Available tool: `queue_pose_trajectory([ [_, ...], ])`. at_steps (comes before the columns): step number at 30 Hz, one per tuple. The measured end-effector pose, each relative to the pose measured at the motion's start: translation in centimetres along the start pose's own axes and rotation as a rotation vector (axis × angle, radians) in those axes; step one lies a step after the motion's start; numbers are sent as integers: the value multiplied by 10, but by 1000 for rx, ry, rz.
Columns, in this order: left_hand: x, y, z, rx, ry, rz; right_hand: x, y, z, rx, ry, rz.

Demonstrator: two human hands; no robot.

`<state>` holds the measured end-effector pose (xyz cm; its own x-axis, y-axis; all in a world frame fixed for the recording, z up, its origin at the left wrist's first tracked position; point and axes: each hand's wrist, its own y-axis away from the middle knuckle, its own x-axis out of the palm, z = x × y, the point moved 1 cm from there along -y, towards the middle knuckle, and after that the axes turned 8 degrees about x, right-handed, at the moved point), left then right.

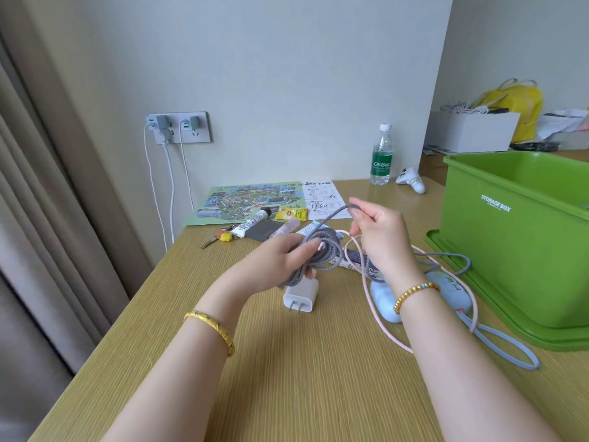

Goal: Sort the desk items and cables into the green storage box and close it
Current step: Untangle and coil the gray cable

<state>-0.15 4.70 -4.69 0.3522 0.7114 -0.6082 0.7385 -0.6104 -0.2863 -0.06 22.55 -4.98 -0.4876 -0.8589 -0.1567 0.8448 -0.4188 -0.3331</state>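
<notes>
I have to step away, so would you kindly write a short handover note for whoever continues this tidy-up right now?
Left hand: shut on the coiled part of the grey cable, above the white charger plug.
Right hand: fingers pinching the same cable's free run, mid-wind.
Green storage box stands open at right on its lid; contents not visible.
Still on the desk: pink cable, blue cable, keys, tube, tea bag, map.
Left: finish coiling, box everything, close the lid.
</notes>
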Motion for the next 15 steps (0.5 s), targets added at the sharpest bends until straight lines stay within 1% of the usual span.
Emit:
queue_pose_trajectory([
  [3, -10, -2, 7, 3, 110, -148, 3, 2, 2, 13, 2, 61],
  [8, -17, -6, 20, -114, 324, -449, 2, 5, 8, 48, -44, 108],
  [10, -16, -6, 23, -129, 384, -535, 2, 8, 11, 57, -52, 148],
  [12, -16, -6, 24, -124, 478, -604, 3, 12, 15, 64, -47, 223],
  [15, -18, -8, 25, -140, 644, -732, 6, 17, 20, 64, -27, 397],
])
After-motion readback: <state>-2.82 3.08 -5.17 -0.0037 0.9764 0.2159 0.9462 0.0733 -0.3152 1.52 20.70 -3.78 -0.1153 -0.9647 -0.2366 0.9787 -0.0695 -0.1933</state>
